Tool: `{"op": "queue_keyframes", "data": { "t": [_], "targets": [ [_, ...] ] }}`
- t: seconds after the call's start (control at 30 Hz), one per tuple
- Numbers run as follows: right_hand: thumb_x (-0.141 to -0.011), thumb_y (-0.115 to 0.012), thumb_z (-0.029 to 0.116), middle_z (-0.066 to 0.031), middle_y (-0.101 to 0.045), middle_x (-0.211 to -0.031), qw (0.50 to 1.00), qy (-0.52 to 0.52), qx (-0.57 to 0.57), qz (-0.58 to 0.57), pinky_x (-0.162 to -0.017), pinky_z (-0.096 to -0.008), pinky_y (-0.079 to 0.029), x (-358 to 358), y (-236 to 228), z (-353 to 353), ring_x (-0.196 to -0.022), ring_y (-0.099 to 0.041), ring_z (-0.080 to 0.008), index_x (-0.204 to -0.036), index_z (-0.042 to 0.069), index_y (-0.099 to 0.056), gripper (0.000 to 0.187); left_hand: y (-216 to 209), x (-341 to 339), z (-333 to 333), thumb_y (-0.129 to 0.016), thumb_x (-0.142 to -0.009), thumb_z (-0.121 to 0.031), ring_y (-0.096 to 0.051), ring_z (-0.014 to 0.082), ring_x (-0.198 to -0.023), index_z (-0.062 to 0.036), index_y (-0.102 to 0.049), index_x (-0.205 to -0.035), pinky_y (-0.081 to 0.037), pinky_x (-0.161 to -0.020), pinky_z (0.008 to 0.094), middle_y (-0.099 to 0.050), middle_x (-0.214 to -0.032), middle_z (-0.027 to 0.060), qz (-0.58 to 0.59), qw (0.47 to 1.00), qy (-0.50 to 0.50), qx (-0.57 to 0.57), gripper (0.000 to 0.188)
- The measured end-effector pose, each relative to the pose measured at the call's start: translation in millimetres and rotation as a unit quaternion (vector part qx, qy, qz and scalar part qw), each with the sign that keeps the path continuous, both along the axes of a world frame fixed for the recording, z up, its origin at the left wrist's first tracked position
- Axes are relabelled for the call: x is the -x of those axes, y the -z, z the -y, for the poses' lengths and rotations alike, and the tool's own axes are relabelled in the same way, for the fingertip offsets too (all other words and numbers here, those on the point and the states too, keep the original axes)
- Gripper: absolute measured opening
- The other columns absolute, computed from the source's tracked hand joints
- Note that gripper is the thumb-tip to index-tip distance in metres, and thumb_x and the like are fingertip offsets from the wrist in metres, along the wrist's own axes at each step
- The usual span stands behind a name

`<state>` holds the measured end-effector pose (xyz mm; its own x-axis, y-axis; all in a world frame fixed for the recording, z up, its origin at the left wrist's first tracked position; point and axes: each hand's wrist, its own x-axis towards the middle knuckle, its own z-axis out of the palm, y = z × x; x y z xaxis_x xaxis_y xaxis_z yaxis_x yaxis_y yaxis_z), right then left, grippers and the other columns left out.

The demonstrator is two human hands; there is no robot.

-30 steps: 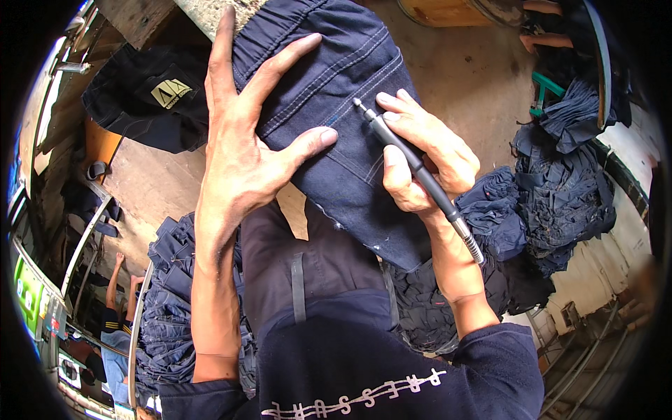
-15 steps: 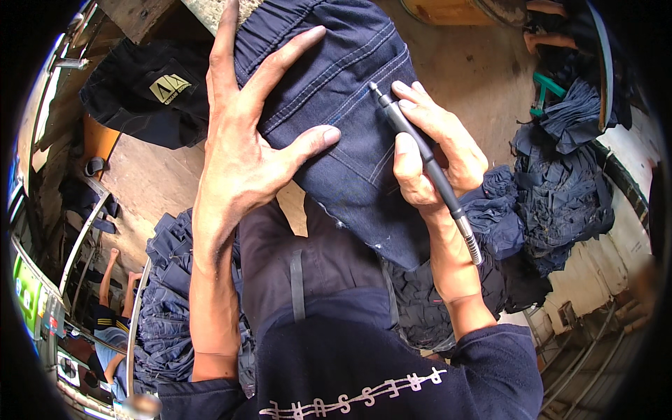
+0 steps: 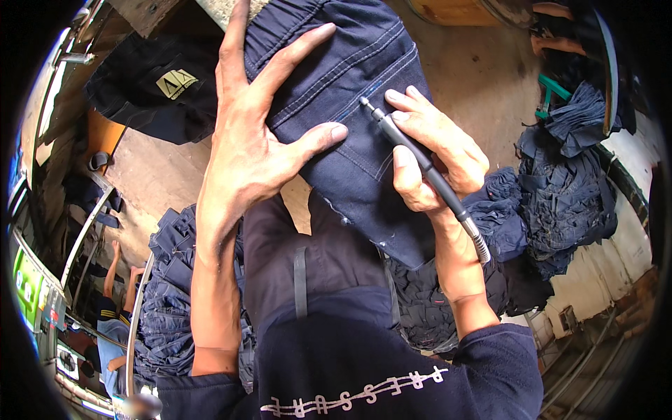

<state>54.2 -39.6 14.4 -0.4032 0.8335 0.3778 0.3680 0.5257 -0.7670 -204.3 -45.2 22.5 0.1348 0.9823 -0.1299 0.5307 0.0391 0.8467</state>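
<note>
Dark blue denim trousers or shorts (image 3: pixel 381 189) with a gathered elastic waistband lie stretched out in front of me, over my lap. My left hand (image 3: pixel 255 133) rests on them with fingers spread wide, its thumb beside the stitched top edge of a pocket (image 3: pixel 371 150). Gripped like a pen in my right hand (image 3: pixel 437 150) is a black rotary tool handpiece (image 3: pixel 427 162) with a metal nose and a spring-like sleeve at its rear end. Its tip is at the pocket's top seam, near my left thumb. Lighter blue marks show along that seam.
A pale rough block (image 3: pixel 231 10) sticks out beyond the waistband. At far left lies a black garment (image 3: pixel 150 87) with a pale yellow print. Heaped denim (image 3: pixel 168 301) is at my left, more denim piles (image 3: pixel 567 203) at my right. Other people's legs (image 3: pixel 112 269) show at left and upper right.
The handpiece tip has travelled along the pocket seam toward my left thumb. My left hand stays spread on the denim. The whole view has shifted slightly.
</note>
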Motion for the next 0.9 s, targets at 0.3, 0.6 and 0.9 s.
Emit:
{"op": "queue_keyframes", "data": {
  "t": [0.3,0.6,0.9],
  "targets": [
    [-0.089,-0.072,0.008,-0.0267,-0.081,-0.101,0.997,-0.076,0.001,0.014,-0.106,-0.0609,-0.061,0.7,-0.1,0.7,-0.109,-0.081,-0.0448,-0.109,-0.011,-0.076,0.028,11.8,13.1,0.9,-0.101,-0.072,-0.039,-0.014,0.0522,-0.169,-0.0182,-0.061,-0.161,-0.027,-0.134,0.0613,-0.002,-0.182,0.0303,0.006,0.999,0.044,-0.008,0.100],
    [-0.079,-0.076,0.007,-0.0208,-0.081,-0.094,0.997,-0.075,-0.014,-0.003,-0.103,-0.0530,-0.065,5.8,1.4,-0.1,-0.103,-0.084,-0.0376,-0.102,-0.008,-0.080,0.028,12.1,13.5,-1.1,-0.101,-0.074,-0.041,-0.012,0.0512,-0.169,-0.0194,-0.059,-0.162,-0.025,-0.134,0.0628,-0.002,-0.183,0.0295,-0.002,0.998,0.055,-0.024,0.100],
    [-0.110,-0.065,0.018,-0.0288,-0.073,-0.129,0.958,0.197,0.094,-0.185,-0.117,-0.0521,-0.053,-24.8,-1.9,61.3,-0.125,-0.073,-0.0394,-0.140,-0.009,-0.060,0.040,-9.5,-6.3,-12.0,-0.091,-0.087,-0.051,-0.049,0.0389,-0.144,-0.0173,-0.066,-0.150,-0.035,-0.125,0.0519,-0.058,-0.153,0.0160,-0.231,0.960,-0.069,-0.144,0.075]
  ]
}}
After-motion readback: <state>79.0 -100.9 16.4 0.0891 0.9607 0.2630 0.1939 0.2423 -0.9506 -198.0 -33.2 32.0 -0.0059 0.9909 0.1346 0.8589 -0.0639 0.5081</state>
